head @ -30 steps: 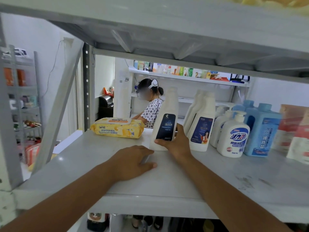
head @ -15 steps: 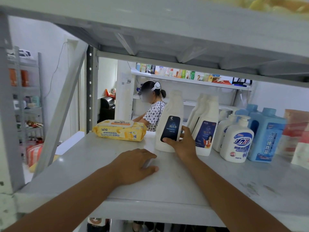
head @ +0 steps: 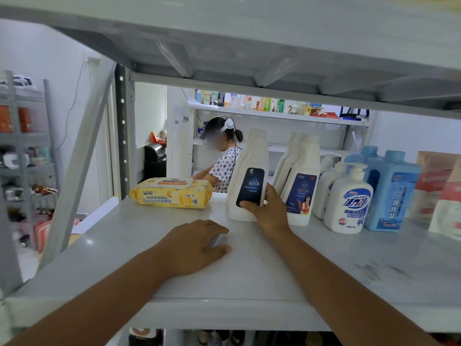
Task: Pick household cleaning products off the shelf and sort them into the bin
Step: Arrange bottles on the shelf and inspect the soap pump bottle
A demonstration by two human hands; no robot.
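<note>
A tall white bottle with a dark blue label (head: pixel 247 176) stands upright on the grey shelf (head: pixel 249 278). My right hand (head: pixel 270 212) wraps its lower right side, thumb across the label's bottom. My left hand (head: pixel 197 243) lies palm down on the shelf in front of the bottle, touching no product. To the right stand two more white bottles (head: pixel 300 181), white pump bottles (head: pixel 348 201) and blue jugs (head: pixel 391 191). A yellow lemon wipes pack (head: pixel 172 193) lies at the left. No bin is in view.
The upper shelf board (head: pixel 249 46) hangs low overhead. A steel upright (head: pixel 123 136) and a slanted brace (head: pixel 79 166) stand at the left. Orange and white pouches (head: pixel 439 191) sit at the far right. A person (head: pixel 222 156) works behind the rack.
My right hand has stayed on the dark-labelled bottle and my left hand on the shelf. The view has shifted slightly, so everything sits a little lower and further right in frame.
</note>
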